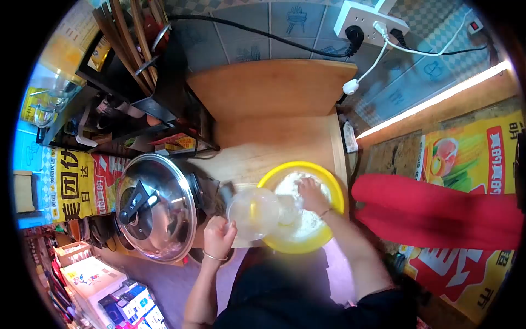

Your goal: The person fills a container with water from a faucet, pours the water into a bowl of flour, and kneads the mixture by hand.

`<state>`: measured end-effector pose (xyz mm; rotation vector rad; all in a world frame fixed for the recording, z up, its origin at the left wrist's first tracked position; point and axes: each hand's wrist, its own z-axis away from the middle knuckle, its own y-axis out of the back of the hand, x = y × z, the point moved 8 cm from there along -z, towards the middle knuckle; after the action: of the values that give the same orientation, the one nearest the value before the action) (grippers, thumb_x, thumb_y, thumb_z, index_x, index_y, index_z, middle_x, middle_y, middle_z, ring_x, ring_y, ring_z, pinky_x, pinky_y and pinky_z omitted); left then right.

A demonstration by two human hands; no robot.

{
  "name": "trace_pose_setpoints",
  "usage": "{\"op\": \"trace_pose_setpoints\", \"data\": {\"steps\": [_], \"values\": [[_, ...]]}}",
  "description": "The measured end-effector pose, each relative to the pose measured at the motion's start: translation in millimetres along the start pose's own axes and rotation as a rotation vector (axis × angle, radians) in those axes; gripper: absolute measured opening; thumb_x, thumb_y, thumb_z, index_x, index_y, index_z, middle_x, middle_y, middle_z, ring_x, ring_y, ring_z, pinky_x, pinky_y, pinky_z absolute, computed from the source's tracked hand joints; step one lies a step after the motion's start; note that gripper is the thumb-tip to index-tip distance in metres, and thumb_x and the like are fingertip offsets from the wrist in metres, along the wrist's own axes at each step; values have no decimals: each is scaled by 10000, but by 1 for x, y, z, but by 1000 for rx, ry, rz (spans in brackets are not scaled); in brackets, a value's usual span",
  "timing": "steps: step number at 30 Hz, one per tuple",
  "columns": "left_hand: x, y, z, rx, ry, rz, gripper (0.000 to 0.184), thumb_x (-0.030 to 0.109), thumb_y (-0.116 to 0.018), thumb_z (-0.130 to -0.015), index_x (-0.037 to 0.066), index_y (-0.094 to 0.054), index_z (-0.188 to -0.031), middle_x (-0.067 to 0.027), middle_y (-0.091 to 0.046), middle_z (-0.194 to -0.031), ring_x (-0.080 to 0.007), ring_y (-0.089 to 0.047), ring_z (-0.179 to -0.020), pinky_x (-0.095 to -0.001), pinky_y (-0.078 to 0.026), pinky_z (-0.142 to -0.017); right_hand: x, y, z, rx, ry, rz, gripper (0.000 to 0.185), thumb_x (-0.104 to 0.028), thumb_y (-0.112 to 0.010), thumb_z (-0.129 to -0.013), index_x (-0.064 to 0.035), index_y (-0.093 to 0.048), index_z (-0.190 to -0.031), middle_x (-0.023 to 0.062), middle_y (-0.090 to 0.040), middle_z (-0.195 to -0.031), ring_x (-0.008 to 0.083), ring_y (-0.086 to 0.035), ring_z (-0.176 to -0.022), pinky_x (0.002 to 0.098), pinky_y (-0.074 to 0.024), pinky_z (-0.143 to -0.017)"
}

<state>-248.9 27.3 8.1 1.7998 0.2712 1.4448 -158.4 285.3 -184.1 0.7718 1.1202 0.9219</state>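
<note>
- Left hand [220, 238]: my fingers are closed on the near edge of a translucent container [252, 215], which lies at 2 o'clock from the fist.
- Right hand [314, 196]: fingers down in white powder [308, 226]. The powder and blur hide the fingertips; I cannot tell whether they grip any of it.
- Yellow bowl [338, 198]: located on the near part of a wooden surface [274, 142], between 2 and 3 o'clock from my left fist. The powder lies inside it.
- Governing relation: the container sits at the bowl's 9 o'clock side, overlapping the rim as seen from above. Its blurred far part points toward 3 o'clock, over the powder. Contact with the rim cannot be confirmed.
- Axis: the bowl is round, with no long axis to align to.
- Nearer hand: the right, inside the bowl slightly toward 1 o'clock from centre; its forearm crosses the rim at about 4 o'clock. The left is outside.
- Surroundings: a glass lid [170, 214] at 10 o'clock from the left fist; a red cloth-like item [438, 214] at 3 o'clock from the bowl, apart from it.
</note>
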Motion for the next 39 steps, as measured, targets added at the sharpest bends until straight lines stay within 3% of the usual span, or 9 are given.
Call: {"op": "trace_pose_setpoints", "data": {"steps": [5, 8, 16, 17, 20, 26, 32, 34, 39], "values": [[4, -1, -7, -36, 12, -57, 230, 127, -644, -708, -10, -485, -613, -165, -480, -604, -345, -482, -601, -415, -389, -559, -74, -46, 31, 89, 161, 32, 424, -160, -599, -754, -69, -534, -1163, 144, -489, -1232, 318, -424, -1184, 492, -336, -974], [17, -2, -15, -55, -94, -114, 230, 130, -644, -702, 2, -482, -601, -161, -484, -612, -339, -483, -606, -417, -394, -572, -79, -44, 68, -263, 378, 122, 491, -174, -621, -716, -97, -534, -1193, 109, -468, -1267, 313, -377, -1232, 584, -289, -984], [36, -10, -20, -62, -254, -230, 243, 126, -650, -689, 19, -465, -574, -154, -490, -619, -332, -486, -611, -418, -408, -593, -22, -66, 9, 126, -326, -420, 590, -190, -642, -678, -77, -460, -1227, 168, -462, -1209, 327, -406, -1149, 543, -324, -934], [35, -11, -22, -60, -257, -228, 243, 126, -650, -689, 19, -465, -574, -154, -490, -619, -332, -486, -611, -418, -408, -593, -62, -51, 19, 295, -39, 16, 546, -223, -621, -695, -84, -491, -1207, 146, -466, -1232, 304, -430, -1122, 560, -317, -931], [27, -12, -19, -52, -206, -162, 231, 123, -650, -691, 6, -481, -583, -161, -497, -616, -337, -493, -604, -416, -413, -581, -72, -75, 63, -231, 330, 59, 464, -215, -593, -734, -181, -557, -1195, 121, -418, -1335, 273, -329, -1273, 575, -259, -995], [5, -3, -10, -33, 39, -1, 211, 114, -644, -713, -20, -507, -626, -175, -493, -621, -340, -501, -597, -403, -401, -550, -22, -11, -15, 98, -268, -258, 452, -181, -595, -740, -67, -541, -1173, 169, -390, -1309, 364, -352, -1207, 582, -245, -999], [-7, 13, -3, 13, 57, -20, 204, 103, -644, -720, -25, -502, -648, -168, -482, -614, -329, -498, -591, -382, -402, -545, -110, -75, 57, 71, 459, -29, 282, -206, -516, -788, -159, -614, -1049, 20, -546, -1186, 243, -430, -1172, 576, -216, -1034], [-12, 9, -3, 28, 59, 9, 206, 102, -644, -717, -28, -502, -646, -167, -485, -616, -328, -499, -591, -382, -401, -541, -71, -58, 74, -412, 341, 172, 327, -187, -541, -768, -210, -597, -1090, -26, -543, -1182, 183, -398, -1204, 577, -218, -1033], [-6, 2, 2, -5, 9, -24, 206, 113, -637, -719, -29, -510, -640, -173, -497, -618, -332, -511, -597, -391, -404, -546, 1, 13, 31, -32, 138, 23, 462, -179, -624, -707, -200, -551, -1163, 102, -487, -1210, 287, -368, -1215, 560, -299, -963]]}}
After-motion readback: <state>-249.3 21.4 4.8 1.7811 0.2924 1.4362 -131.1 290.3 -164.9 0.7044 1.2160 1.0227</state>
